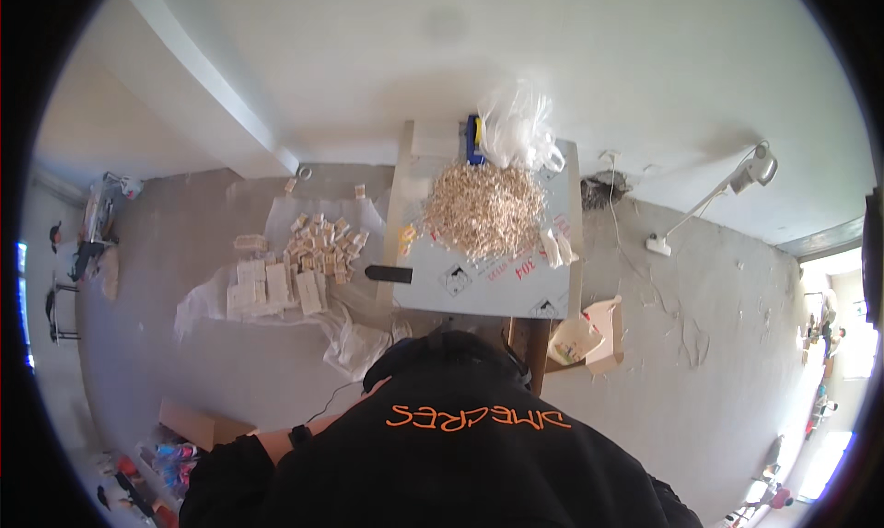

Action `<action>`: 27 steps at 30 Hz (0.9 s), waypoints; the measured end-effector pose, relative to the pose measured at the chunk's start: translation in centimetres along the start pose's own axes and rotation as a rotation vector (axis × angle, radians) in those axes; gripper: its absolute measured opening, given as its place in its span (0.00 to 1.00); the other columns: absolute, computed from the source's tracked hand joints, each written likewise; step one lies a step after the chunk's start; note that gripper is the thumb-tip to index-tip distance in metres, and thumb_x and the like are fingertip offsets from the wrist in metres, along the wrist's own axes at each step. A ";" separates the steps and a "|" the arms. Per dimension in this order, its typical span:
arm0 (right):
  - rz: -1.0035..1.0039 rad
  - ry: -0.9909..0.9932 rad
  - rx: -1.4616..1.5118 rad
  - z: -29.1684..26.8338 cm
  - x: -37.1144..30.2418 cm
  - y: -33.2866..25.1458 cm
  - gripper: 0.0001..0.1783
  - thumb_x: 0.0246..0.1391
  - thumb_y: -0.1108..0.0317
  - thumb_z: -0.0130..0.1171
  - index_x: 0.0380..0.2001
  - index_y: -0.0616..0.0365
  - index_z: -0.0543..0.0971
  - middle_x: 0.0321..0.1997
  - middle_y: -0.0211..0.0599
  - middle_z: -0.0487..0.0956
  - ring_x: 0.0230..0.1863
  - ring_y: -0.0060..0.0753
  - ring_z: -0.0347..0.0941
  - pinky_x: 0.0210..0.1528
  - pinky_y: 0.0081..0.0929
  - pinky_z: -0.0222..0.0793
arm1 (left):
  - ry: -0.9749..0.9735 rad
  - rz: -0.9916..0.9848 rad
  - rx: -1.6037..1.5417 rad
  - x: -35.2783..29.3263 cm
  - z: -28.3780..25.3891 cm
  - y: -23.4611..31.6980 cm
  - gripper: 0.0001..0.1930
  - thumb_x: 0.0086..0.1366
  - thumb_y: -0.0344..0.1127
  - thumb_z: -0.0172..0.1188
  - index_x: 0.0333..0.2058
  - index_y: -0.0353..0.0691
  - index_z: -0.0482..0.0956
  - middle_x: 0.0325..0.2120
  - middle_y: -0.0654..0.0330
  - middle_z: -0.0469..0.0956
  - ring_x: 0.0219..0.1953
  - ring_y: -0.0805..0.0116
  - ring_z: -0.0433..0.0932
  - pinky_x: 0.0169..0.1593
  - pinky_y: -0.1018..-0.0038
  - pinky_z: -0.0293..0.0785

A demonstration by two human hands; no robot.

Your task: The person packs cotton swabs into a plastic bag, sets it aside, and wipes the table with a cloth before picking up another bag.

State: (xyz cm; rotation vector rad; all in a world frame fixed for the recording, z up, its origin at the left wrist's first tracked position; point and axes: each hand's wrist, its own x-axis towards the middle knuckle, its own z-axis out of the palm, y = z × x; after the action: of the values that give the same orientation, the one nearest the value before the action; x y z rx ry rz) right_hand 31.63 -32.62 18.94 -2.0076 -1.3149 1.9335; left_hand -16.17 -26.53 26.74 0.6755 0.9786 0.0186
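My left forearm, with a dark band on its wrist (300, 435), reaches in toward my lap. A little skin of my left hand (376, 386) shows at the edge of my black shirt; its fingers are hidden, so what it touches cannot be seen. My right hand is out of sight. Ahead of me stands a table (433, 293) with a large heap of small light-brown pieces (483, 210), too small to name. A flat black object (389, 273) lies across the table's left edge.
On the table's far side are a clear plastic bag (517, 127) and a blue-and-yellow item (474, 139). White packs (264, 289) and small bundles (322, 244) lie on plastic sheeting on the left floor. An open carton (603, 336) and a white stand with a rounded head (757, 167) are right.
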 end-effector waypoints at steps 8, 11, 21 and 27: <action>0.094 -0.138 -0.031 -0.1 -3.0 2.3 0.40 0.52 0.53 0.55 0.64 0.49 0.50 0.66 0.50 0.51 0.63 0.52 0.53 0.65 0.36 0.47 | 0.013 -0.126 -0.105 -0.5 4.2 -1.5 0.47 0.58 0.55 0.57 0.64 0.43 0.35 0.60 0.54 0.53 0.59 0.63 0.58 0.57 0.63 0.60; 0.113 -0.195 -0.057 -1.1 -3.3 2.4 0.40 0.52 0.53 0.55 0.64 0.49 0.50 0.66 0.50 0.51 0.63 0.53 0.53 0.65 0.36 0.47 | 0.034 -0.150 -0.152 -1.7 7.0 -2.8 0.47 0.58 0.56 0.57 0.64 0.43 0.35 0.60 0.54 0.53 0.59 0.63 0.58 0.57 0.63 0.61; 0.093 -0.275 -0.127 -2.2 -3.8 2.5 0.39 0.50 0.57 0.56 0.63 0.46 0.52 0.62 0.54 0.55 0.61 0.58 0.53 0.63 0.38 0.49 | 0.086 -0.180 -0.262 -3.1 10.4 -3.8 0.47 0.58 0.56 0.57 0.64 0.43 0.36 0.60 0.54 0.54 0.59 0.63 0.59 0.57 0.63 0.61; 0.237 -0.203 0.038 -2.1 -5.3 -3.1 0.32 0.51 0.61 0.54 0.60 0.48 0.58 0.59 0.50 0.59 0.61 0.58 0.50 0.61 0.38 0.51 | 0.086 -0.226 -0.270 -4.4 7.6 -2.7 0.47 0.57 0.56 0.57 0.64 0.43 0.36 0.59 0.54 0.55 0.59 0.63 0.59 0.57 0.63 0.62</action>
State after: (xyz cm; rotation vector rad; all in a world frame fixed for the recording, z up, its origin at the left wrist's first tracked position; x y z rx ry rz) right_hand 32.62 -32.73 25.40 -2.0787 -1.1072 2.3002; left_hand -13.58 -34.01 31.48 0.3169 1.1067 -0.0188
